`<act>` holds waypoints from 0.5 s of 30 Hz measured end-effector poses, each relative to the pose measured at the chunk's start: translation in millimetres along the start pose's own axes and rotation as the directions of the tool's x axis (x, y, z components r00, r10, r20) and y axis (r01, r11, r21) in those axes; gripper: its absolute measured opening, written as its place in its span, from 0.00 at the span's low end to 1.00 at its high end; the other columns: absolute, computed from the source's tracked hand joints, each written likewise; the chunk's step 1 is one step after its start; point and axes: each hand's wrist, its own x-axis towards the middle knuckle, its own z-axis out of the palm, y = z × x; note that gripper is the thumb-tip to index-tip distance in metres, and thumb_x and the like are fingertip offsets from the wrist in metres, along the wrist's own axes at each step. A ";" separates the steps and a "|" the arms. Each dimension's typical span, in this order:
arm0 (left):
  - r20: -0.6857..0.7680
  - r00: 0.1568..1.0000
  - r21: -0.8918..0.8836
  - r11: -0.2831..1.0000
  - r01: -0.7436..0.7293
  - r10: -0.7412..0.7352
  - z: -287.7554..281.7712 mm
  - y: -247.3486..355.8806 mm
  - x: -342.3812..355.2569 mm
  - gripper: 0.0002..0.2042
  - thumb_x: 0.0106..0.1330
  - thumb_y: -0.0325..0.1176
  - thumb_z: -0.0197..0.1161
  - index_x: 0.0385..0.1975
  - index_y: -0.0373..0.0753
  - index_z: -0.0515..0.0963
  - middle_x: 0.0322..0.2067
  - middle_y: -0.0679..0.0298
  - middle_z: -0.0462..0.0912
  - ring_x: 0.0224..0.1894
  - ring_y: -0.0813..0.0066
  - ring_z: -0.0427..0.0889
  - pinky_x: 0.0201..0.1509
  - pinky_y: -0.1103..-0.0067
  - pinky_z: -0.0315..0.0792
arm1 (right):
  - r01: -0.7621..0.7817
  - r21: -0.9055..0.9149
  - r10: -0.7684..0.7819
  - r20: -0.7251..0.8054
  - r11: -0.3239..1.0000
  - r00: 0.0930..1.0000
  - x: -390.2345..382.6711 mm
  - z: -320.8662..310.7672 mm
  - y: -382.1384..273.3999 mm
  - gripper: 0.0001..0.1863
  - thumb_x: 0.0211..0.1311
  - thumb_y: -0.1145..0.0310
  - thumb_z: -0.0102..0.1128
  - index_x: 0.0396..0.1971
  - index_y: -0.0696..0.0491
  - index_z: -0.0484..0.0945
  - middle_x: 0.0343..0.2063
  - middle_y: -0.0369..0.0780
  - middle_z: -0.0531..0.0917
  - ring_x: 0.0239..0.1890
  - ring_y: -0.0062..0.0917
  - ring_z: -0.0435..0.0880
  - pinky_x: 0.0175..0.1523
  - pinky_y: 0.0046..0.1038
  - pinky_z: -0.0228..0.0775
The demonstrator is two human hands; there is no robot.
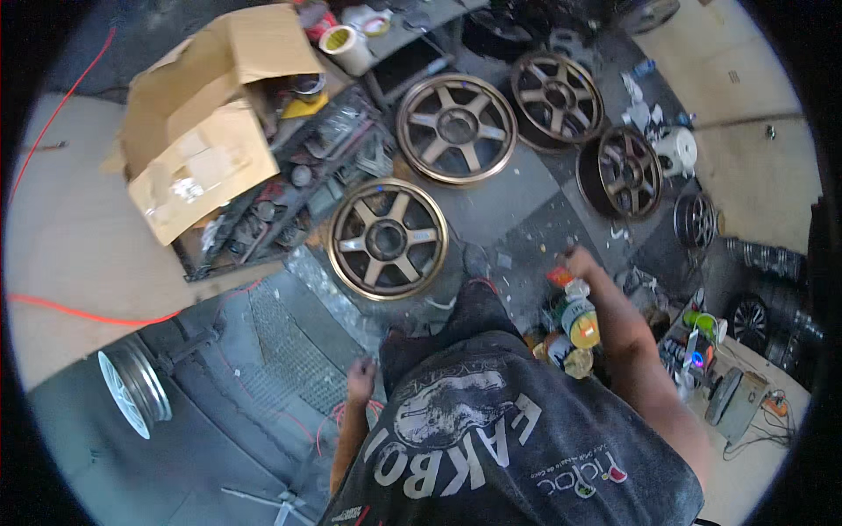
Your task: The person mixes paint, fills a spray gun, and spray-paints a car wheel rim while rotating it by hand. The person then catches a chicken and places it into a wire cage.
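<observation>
My right hand (576,261) reaches out to the right with its fingers curled. An orange-red piece (559,277) shows right against those fingers; whether they grip it I cannot make out. Just below stand a green-labelled can with a yellowish top (582,330) and a tub-like container (558,350), close to my forearm. My left hand (360,380) hangs low at my side, fingers loosely closed, with nothing visible in it. Ahead of my feet is a bronze six-spoke wheel rim (397,210), nearest to me, with a second bronze rim (457,130) beyond it.
More rims stand to the right, among them a dark bronze one (633,174). An open cardboard box (189,131) sits on a cluttered rack at the left. A silver rim (133,394) is mounted at lower left. A red hose (96,311) runs nearby. A bench grinder (732,403) stands right.
</observation>
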 end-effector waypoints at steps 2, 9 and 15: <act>0.076 0.997 -0.081 0.997 -0.011 0.018 3.6 64.4 -3.3 0.11 0.63 0.32 0.56 0.40 0.33 0.76 0.33 0.54 0.80 0.36 0.66 0.79 0.43 0.74 0.72 | -0.121 0.187 0.147 -0.133 0.975 0.980 22.7 -7.1 98.9 0.20 0.53 0.58 0.56 0.37 0.61 0.79 0.34 0.53 0.81 0.39 0.43 0.81 0.45 0.35 0.71; 0.195 0.980 0.031 0.999 0.039 -0.045 10.1 85.1 -11.3 0.14 0.64 0.35 0.57 0.46 0.36 0.75 0.39 0.57 0.80 0.40 0.68 0.80 0.46 0.76 0.72 | -0.287 0.321 0.334 -0.099 0.902 0.937 9.8 -72.0 115.3 0.20 0.57 0.60 0.58 0.39 0.62 0.78 0.31 0.45 0.83 0.32 0.29 0.80 0.39 0.30 0.70; 0.322 0.810 0.679 0.476 -0.559 0.490 31.8 13.7 64.7 0.15 0.63 0.38 0.57 0.45 0.36 0.76 0.40 0.56 0.81 0.41 0.67 0.80 0.46 0.73 0.73 | 0.155 -0.020 -0.146 0.228 0.988 0.963 8.1 -79.9 108.0 0.19 0.57 0.56 0.57 0.39 0.57 0.79 0.38 0.48 0.82 0.41 0.33 0.82 0.46 0.33 0.70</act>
